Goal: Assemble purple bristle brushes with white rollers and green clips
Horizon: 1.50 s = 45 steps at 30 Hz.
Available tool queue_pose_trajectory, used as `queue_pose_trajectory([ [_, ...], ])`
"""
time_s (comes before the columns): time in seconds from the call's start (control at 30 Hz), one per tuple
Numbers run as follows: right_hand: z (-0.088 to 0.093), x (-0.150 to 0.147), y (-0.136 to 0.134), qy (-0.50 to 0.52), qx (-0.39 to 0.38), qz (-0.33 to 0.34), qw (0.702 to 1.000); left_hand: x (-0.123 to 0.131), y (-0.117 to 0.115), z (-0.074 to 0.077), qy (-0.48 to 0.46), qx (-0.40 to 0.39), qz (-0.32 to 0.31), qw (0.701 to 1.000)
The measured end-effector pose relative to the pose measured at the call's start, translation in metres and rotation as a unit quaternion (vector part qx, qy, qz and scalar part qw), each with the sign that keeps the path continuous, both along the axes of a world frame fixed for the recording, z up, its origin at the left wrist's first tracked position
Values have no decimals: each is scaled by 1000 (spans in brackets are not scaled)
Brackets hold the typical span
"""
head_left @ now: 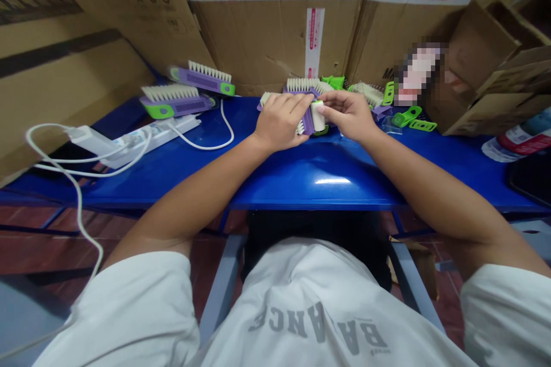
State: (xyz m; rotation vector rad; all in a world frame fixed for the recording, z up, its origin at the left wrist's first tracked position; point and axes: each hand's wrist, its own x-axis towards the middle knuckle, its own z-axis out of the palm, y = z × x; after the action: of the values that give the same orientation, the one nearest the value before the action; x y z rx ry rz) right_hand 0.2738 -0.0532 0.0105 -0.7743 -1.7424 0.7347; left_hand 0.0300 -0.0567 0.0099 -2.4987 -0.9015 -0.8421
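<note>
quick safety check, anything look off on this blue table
A white cable running from the white power strip droops over the edge of the blue table toward the floor, where it could snag. A pixelated blur at the back right also hides whatever is there, so I can't tell what it is.

The blue metal surface [344, 189] carried a white power strip [150, 140] at nine o'clock, with a white cable [206, 140] curving beside it. Two purple-and-green bristle brushes [176, 104] lay at ten o'clock, and loose green plastic clips [407, 117] sat at two o'clock.
</note>
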Motion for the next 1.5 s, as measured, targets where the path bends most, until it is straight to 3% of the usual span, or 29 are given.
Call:
queue_pose_trajectory([
  [0.2,6,-6,-8,17,-62,-1,998,0,2,-2,7,2,-6,1000],
  [1.5,9,-3,-12,-20,-69,11,997,1,2,-4,41,-1,-3,999],
])
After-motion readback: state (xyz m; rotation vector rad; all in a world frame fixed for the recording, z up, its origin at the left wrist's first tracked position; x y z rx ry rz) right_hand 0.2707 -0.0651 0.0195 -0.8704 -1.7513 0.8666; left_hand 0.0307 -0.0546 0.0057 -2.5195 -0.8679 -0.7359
